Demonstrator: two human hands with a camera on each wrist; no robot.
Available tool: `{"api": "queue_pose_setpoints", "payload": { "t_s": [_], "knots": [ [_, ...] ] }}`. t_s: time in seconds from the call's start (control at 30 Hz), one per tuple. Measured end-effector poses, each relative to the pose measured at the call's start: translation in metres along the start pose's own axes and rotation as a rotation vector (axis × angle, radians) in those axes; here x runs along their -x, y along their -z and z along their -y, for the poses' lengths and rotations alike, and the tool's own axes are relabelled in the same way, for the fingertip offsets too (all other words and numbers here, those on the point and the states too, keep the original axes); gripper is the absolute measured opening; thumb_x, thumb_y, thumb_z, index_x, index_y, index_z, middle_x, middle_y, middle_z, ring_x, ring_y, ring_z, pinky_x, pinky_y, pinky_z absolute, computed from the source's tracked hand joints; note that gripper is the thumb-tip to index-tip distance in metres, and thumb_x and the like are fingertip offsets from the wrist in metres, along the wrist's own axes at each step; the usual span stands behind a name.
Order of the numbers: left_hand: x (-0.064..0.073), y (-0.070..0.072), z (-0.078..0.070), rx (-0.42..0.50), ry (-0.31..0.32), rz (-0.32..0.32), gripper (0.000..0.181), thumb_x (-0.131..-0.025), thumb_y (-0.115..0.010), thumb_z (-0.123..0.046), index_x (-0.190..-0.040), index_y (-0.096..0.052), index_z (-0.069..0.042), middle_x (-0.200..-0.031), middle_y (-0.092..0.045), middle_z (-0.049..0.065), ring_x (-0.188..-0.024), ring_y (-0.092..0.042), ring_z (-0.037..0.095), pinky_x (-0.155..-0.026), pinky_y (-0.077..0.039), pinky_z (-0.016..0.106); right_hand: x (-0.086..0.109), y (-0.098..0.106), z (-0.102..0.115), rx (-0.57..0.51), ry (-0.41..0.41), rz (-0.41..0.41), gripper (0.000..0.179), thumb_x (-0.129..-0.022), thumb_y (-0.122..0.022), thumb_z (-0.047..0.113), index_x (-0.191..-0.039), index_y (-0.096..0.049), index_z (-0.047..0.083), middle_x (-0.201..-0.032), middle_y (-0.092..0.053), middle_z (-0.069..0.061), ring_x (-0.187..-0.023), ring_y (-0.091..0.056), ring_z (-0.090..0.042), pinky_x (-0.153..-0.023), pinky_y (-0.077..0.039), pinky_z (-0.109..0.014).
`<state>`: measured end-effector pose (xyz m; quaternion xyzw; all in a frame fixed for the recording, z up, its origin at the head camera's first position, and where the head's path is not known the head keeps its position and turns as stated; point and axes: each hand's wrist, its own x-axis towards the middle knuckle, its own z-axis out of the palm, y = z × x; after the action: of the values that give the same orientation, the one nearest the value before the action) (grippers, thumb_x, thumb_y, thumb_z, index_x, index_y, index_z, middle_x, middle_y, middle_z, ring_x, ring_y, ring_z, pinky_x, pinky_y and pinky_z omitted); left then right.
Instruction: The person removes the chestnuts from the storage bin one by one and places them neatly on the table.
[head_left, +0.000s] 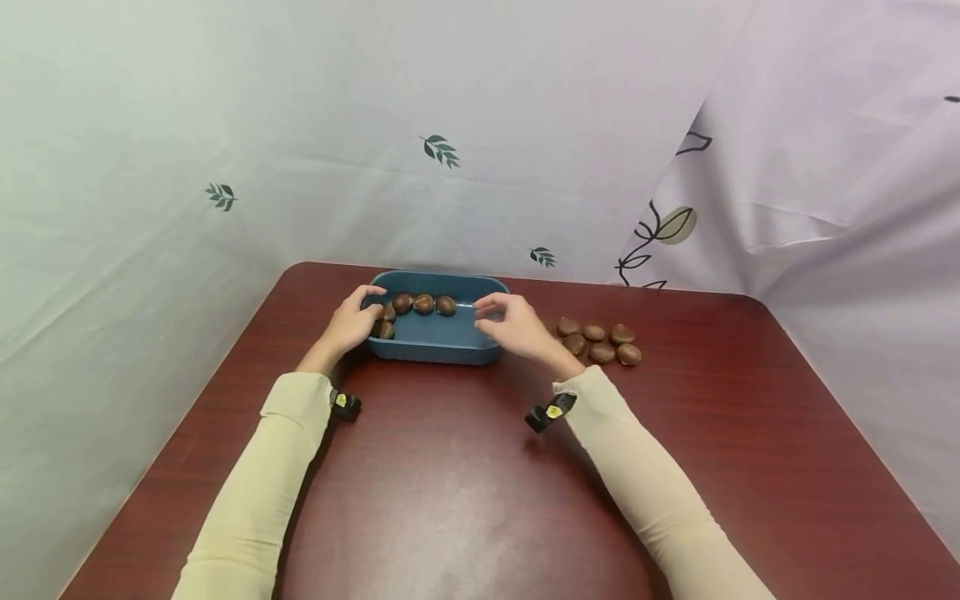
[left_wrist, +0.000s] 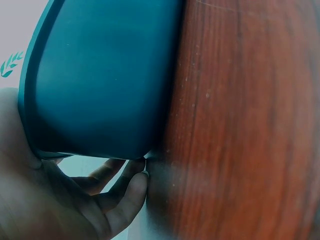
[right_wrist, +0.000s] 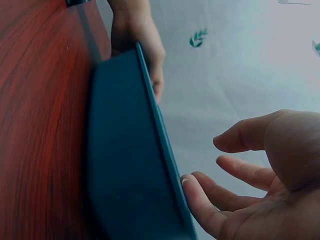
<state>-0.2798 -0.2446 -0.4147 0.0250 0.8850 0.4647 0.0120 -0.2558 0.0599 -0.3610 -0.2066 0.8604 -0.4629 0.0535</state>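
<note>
A blue rectangular plastic bin point(head_left: 442, 352) stands toward the back of the table. Inside it lie several brown chestnuts point(head_left: 423, 304), in a row along the far wall and down the left end. My left hand point(head_left: 351, 323) grips the bin's left end, thumb at the rim and fingers curled against the outer wall, as the left wrist view shows. Over the right end, my right hand point(head_left: 517, 325) hovers with fingers spread and nothing between them; in the right wrist view one fingertip point(right_wrist: 187, 182) is right at the rim.
Several more chestnuts point(head_left: 602, 352) lie in a loose group on the dark red wooden table point(head_left: 450, 467), right of the bin. A white curtain with leaf prints point(head_left: 337, 167) hangs behind the table and along its sides.
</note>
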Motion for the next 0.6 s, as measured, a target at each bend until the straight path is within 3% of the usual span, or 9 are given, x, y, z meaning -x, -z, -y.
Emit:
{"api": "queue_pose_setpoints", "payload": {
  "t_s": [0.13, 0.27, 0.37, 0.5, 0.6],
  "knots": [
    [-0.001, 0.001, 0.001, -0.001, -0.002, 0.002, 0.042, -0.105, -0.036, -0.023, -0.145, -0.042, -0.013, -0.156, -0.032, 0.018, -0.116, -0.041, 0.036, -0.091, -0.030, 0.050, -0.012, -0.017, 0.004, -0.001, 0.007, 0.027, 0.027, -0.094, -0.064, 0.011, -0.120, -0.066, 0.005, -0.120, -0.067, -0.017, -0.099, -0.067, -0.024, -0.077, -0.054, -0.037],
    [0.000, 0.001, 0.001, -0.002, -0.006, 0.011, 0.043, -0.106, -0.035, -0.024, -0.147, -0.041, -0.013, -0.153, -0.035, 0.018, -0.100, -0.044, 0.035, -0.089, -0.031, 0.049, -0.024, -0.032, 0.008, 0.018, 0.021, 0.054, 0.028, -0.094, -0.064, 0.011, -0.121, -0.066, 0.005, -0.119, -0.068, -0.014, -0.099, -0.067, -0.023, -0.073, -0.053, -0.033],
    [0.000, 0.001, 0.001, 0.005, -0.012, 0.011, 0.042, -0.106, -0.035, -0.023, -0.146, -0.041, -0.013, -0.153, -0.035, 0.018, -0.097, -0.044, 0.036, -0.088, -0.031, 0.049, -0.033, -0.042, 0.012, 0.004, 0.023, 0.071, 0.028, -0.095, -0.061, 0.010, -0.122, -0.066, 0.003, -0.120, -0.068, -0.015, -0.096, -0.068, -0.027, -0.072, -0.054, -0.032],
    [-0.001, 0.001, 0.001, 0.012, -0.017, -0.003, 0.041, -0.105, -0.037, -0.022, -0.144, -0.043, -0.013, -0.154, -0.035, 0.017, -0.114, -0.044, 0.037, -0.094, -0.032, 0.051, -0.042, -0.054, 0.016, -0.035, 0.015, 0.082, 0.028, -0.097, -0.057, 0.009, -0.123, -0.065, 0.000, -0.119, -0.067, -0.016, -0.092, -0.069, -0.033, -0.069, -0.054, -0.031],
    [-0.002, -0.001, 0.001, 0.012, -0.009, -0.002, 0.041, -0.105, -0.037, -0.024, -0.144, -0.043, -0.013, -0.154, -0.035, 0.018, -0.123, -0.042, 0.037, -0.099, -0.032, 0.053, -0.048, -0.063, 0.019, -0.035, 0.005, 0.092, 0.029, -0.097, -0.058, 0.009, -0.123, -0.065, 0.000, -0.119, -0.067, -0.015, -0.092, -0.068, -0.029, -0.070, -0.053, -0.030]
  ]
}}
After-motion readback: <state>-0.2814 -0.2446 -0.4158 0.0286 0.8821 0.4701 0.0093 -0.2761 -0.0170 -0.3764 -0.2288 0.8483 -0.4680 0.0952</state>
